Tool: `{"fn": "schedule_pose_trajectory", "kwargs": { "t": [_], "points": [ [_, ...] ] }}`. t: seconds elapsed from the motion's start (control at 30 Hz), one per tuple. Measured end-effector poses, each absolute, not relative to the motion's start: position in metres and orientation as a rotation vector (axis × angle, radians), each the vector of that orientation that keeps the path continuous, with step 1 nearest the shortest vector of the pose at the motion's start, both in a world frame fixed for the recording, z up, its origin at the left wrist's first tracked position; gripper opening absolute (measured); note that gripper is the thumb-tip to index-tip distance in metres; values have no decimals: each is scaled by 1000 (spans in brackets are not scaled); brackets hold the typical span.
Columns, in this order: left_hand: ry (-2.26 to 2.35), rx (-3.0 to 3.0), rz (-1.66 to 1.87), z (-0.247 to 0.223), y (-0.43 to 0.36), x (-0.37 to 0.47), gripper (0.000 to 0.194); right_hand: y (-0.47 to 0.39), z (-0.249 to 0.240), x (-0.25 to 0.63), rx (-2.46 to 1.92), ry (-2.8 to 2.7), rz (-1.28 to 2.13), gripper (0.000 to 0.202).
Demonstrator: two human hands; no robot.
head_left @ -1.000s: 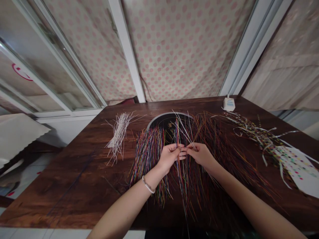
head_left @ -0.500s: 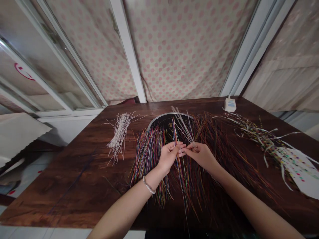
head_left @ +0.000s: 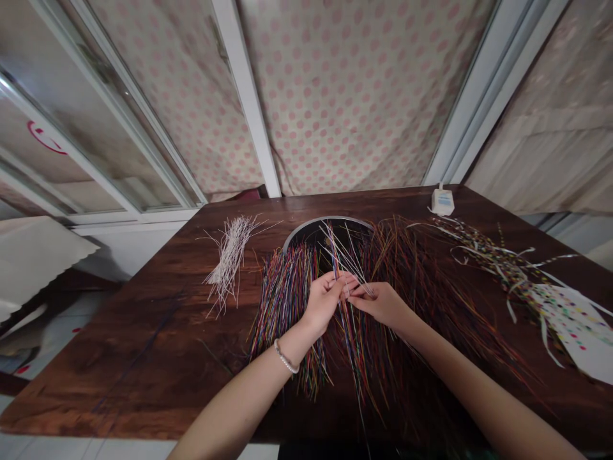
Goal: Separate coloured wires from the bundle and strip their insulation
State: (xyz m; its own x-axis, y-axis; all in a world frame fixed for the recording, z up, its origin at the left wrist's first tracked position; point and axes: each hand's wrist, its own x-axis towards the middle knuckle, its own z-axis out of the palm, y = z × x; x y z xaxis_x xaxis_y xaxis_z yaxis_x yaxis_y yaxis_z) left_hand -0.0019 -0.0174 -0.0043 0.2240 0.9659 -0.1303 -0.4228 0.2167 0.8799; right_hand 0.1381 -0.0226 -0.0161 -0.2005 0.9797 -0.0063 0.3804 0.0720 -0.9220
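My left hand point(head_left: 330, 295) is closed around a thin bunch of multicoloured strands point(head_left: 336, 260), pinched between thumb and fingers. Beside it, my right hand point(head_left: 376, 300) pinches several white strands point(head_left: 352, 255) that fan out up and to the left. The fingertips of both hands meet or nearly meet. Under and left of my left hand lies a thick pile of multicoloured strands point(head_left: 287, 291). Darker, reddish-brown strands point(head_left: 426, 287) spread beneath and right of my right hand. Behind the hands shows a round black tray with a grey rim point(head_left: 330, 220), partly covered by strands.
On the wooden table point(head_left: 158, 313), a bundle of white strands point(head_left: 232, 259) lies to the left. A white box with a cord point(head_left: 442, 201) stands at the back right. Dotted ribbons point(head_left: 498, 259) and a white sheet with coloured dots point(head_left: 577, 326) lie at the right.
My right hand has moved slightly left and down, closer to my left hand. The white strands in it have tilted further left. My left hand has stayed nearly still.
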Motion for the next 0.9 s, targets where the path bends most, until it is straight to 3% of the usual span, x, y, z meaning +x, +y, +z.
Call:
{"fn": "schedule_pose_trajectory", "kwargs": {
  "t": [0.37, 0.9],
  "points": [
    [858, 823, 1082, -11, -15, -6, 24, -31, 11, 132, -1308, -1079, 1417, 31],
    [874, 984, 904, -7, -19, -5, 22, -26, 4, 131, -1301, -1041, 1273, 33]
  ]
}}
